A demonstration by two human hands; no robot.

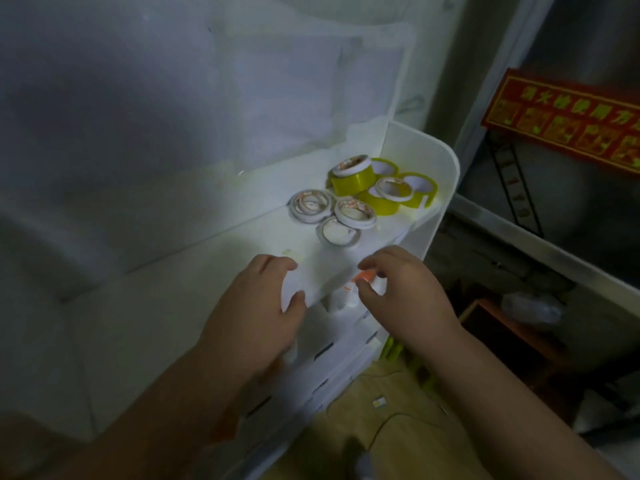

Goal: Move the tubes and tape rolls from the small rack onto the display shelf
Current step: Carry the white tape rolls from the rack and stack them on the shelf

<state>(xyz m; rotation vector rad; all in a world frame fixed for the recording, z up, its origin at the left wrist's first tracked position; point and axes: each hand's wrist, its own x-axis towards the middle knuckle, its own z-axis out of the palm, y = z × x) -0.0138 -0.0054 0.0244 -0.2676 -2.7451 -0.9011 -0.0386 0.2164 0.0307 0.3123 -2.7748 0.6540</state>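
The tube [369, 282], white with an orange cap, sits at the shelf's [214, 271] front edge, pinched between the right hand's [405, 292] thumb and fingertips; no print on it is readable. The left hand [256, 313] lies beside it, fingers loosely bent around the shelf's front lip. Behind the tube, white tapes [329, 213] and yellow tapes [381, 188] cluster near the shelf's right wall. Bare shelf stretches left. Far right, a red sign [564, 119] bears blurred yellow characters.
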